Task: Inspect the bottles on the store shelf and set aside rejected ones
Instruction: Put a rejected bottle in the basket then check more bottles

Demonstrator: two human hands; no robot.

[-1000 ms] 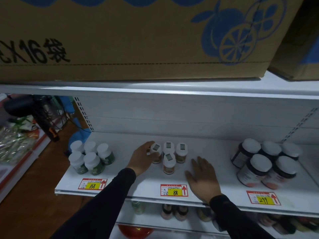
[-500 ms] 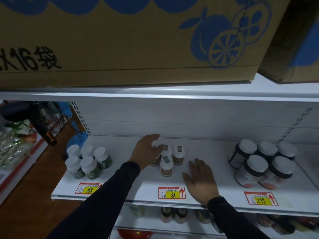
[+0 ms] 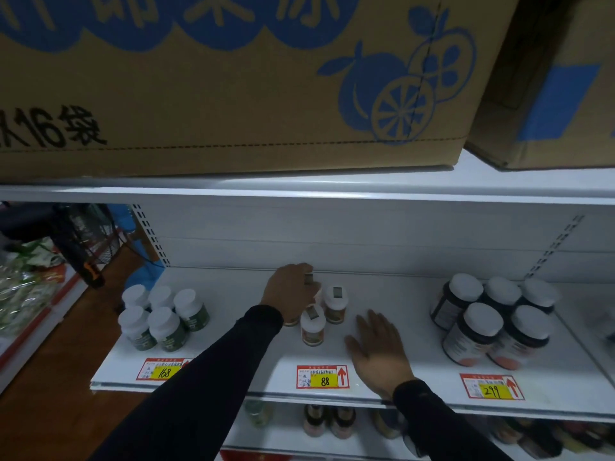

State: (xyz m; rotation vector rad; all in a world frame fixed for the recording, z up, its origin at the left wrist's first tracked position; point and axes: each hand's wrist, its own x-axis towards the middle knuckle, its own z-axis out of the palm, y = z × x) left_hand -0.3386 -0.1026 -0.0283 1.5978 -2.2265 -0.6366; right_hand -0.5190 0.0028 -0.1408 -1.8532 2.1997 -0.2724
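White store shelf (image 3: 382, 367) carries the small bottles (image 3: 335, 304) mid-row, above the 88 tag. Left hand (image 3: 290, 291) curls around a back bottle; lift it straight up so neighbours stay standing. Right hand (image 3: 379, 352) lies flat, fingers apart, just beside them

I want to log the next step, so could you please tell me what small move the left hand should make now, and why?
Probably lift the small bottle clear of its group. The left hand is already curled over its cap at the back of the cluster, and the right hand lies flat and open on the shelf, holding nothing, so it can take the bottle for inspection.
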